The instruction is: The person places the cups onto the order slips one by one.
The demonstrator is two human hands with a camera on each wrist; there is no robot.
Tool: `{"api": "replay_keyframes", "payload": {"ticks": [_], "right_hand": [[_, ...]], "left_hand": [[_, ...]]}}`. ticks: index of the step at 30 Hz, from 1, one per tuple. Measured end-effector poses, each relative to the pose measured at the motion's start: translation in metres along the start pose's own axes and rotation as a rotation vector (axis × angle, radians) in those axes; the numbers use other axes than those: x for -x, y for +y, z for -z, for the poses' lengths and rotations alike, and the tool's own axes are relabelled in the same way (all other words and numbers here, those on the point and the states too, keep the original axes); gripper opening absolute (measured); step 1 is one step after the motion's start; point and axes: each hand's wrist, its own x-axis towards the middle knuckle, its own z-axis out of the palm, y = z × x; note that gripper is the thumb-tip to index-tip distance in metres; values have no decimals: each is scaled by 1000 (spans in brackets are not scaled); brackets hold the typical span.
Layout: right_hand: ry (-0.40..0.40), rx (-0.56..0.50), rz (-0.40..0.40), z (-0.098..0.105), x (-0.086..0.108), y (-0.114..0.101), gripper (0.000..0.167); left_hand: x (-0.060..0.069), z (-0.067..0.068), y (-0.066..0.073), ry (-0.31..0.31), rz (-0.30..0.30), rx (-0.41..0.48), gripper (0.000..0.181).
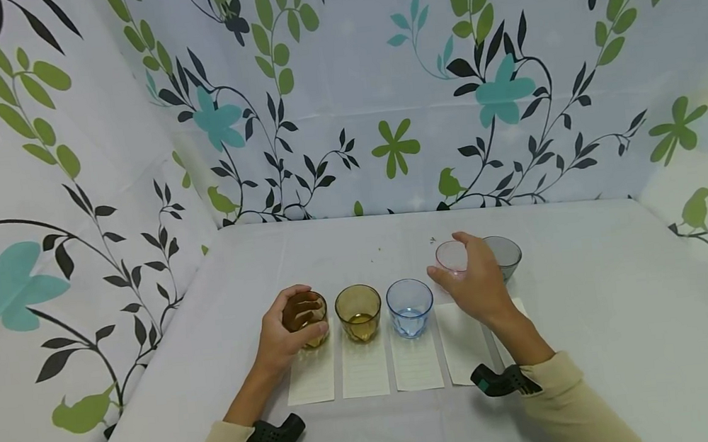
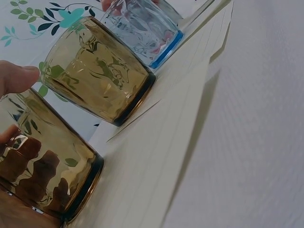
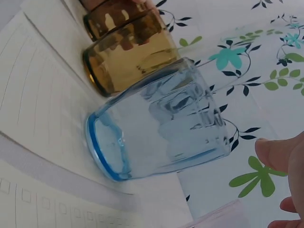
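Note:
At the left of the row, my left hand (image 1: 282,335) curls round a brown glass (image 1: 317,317); its fingers show through the glass (image 2: 42,166) in the left wrist view. Beside it stand an amber glass (image 1: 359,313) and a blue glass (image 1: 410,308), both upright. My right hand (image 1: 481,280) is at a pink-rimmed glass (image 1: 450,258), thumb and index finger spread around its rim. In the right wrist view the right thumb (image 3: 275,152) is apart from the pink glass (image 3: 221,218). A grey glass (image 1: 506,252) is just right of that hand.
Several pale paper strips (image 1: 416,371) lie side by side on the white table (image 1: 362,437), in front of and under the glasses. Leaf-patterned cloth (image 1: 326,60) hangs behind and at both sides.

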Motion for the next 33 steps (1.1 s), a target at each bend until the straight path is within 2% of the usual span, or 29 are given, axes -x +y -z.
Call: {"api": "replay_keyframes", "payload": {"ticks": [4,10,15,24,33], "right_hand": [[5,66,12,-7,-2,9,78],[3,66,36,-10,-3,12,77],[-3,46,44,-11,-5,12,79],[43,-38,87,-15,-9,23,78],[31,-92,26,-23,-13,31,84]], "left_hand": [[1,0,0,1,6,-1,63],[0,-1,0,-4,2,-8,63],[-1,-1,0,0,4,-11,62],[-1,0,0,5,5,-7,63],[-1,-1,0,7,3,-7,63]]}}
